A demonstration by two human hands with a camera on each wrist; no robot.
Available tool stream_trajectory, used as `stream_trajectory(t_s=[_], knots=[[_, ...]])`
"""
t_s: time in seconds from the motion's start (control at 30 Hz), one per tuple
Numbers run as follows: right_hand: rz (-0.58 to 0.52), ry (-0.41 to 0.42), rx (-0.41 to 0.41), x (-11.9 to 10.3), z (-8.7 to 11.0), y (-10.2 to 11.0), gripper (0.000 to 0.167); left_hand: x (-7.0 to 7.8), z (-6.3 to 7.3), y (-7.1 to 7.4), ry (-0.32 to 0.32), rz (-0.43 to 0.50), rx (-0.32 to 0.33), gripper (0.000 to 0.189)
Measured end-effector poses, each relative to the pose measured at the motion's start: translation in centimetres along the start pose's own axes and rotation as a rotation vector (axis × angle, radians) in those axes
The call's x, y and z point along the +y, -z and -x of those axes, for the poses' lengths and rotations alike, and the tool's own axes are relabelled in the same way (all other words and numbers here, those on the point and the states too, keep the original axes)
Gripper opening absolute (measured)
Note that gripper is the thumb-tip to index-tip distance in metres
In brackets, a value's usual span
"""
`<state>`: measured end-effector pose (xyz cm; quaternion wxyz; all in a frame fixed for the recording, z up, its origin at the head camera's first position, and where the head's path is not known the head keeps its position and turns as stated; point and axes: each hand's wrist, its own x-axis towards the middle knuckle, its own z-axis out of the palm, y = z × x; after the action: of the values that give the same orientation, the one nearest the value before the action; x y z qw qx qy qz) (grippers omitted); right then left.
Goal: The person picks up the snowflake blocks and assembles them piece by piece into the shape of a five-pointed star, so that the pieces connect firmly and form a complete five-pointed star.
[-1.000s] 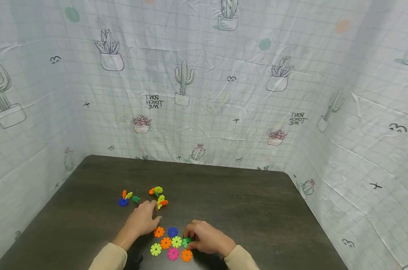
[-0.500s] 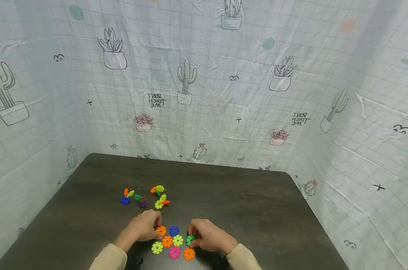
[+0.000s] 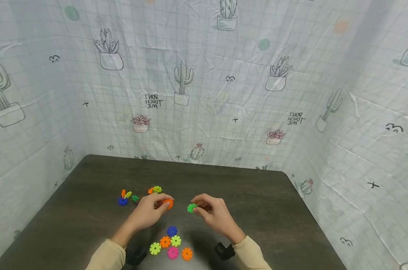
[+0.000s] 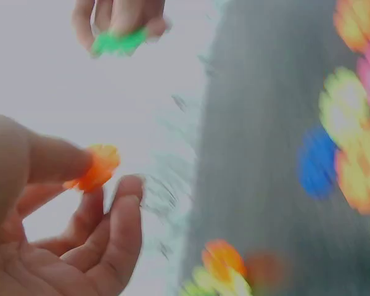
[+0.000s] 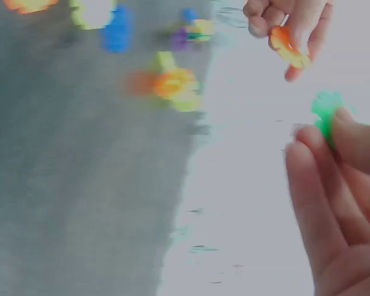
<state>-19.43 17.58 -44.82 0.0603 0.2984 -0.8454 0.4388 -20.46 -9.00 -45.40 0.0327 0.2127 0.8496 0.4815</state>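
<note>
My left hand (image 3: 146, 213) pinches an orange interlocking disc (image 3: 169, 203), notched round its rim, between thumb and fingers above the table. Facing it, my right hand (image 3: 218, 214) pinches a green interlocking disc (image 3: 191, 208). In the left wrist view, the orange disc (image 4: 100, 168) and green disc (image 4: 120, 41) are clearly apart. Loose discs lie below the hands in the head view: a blue one (image 3: 172, 231), a pink one (image 3: 172, 253), two yellow-green ones and two orange ones.
Joined discs in blue, orange and yellow-green (image 3: 123, 201) stand at the left of the dark table (image 3: 244, 202). Another orange and yellow-green cluster (image 3: 156, 189) sits behind my left hand, partly hidden. Printed cloth (image 3: 210, 112) hangs along the table's back and sides.
Both hands have risen from the loose discs and moved away from the body, carrying the orange and green discs up off the table. My left hand took hold of the orange disc.
</note>
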Motion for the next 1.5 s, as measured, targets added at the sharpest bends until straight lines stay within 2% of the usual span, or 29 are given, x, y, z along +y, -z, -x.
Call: stream_trajectory(t_s=[0.07, 0.17, 0.23, 0.3, 0.47, 0.8, 1.2, 1.5], knots=[[0.04, 0.084, 0.111, -1.0, -0.6, 0.5, 0.02, 1.5, -0.1, -0.2, -0.002, 0.08, 0.041, 0.026], [0.121, 0.228, 0.248, -2.4, -1.3, 1.3, 0.02, 3.6, -0.2, -0.4, -0.025, 0.164, 0.069, 0.033], [0.166, 0.303, 0.305, -3.1, -1.6, 1.7, 0.021, 4.7, -0.3, -0.4, -0.042, 0.197, 0.085, 0.033], [0.193, 0.341, 0.33, -3.7, -1.9, 2.0, 0.019, 5.6, -0.4, -0.4, -0.054, 0.195, 0.109, 0.026], [0.221, 0.378, 0.345, -4.5, -2.1, 2.5, 0.02, 6.9, -0.5, 0.0, -0.08, 0.154, 0.14, 0.01], [0.247, 0.406, 0.313, -4.4, -2.0, 2.7, 0.025, 7.2, -0.6, -0.1, -0.121, 0.15, 0.118, 0.013], [0.349, 0.477, 0.327, -4.1, -2.0, 2.3, 0.024, 7.3, -0.6, -0.4, -0.108, 0.124, 0.11, 0.008], [0.491, 0.491, 0.315, -4.6, -1.7, 2.0, 0.025, 7.5, -0.5, -0.3, -0.1, 0.116, 0.11, 0.011]])
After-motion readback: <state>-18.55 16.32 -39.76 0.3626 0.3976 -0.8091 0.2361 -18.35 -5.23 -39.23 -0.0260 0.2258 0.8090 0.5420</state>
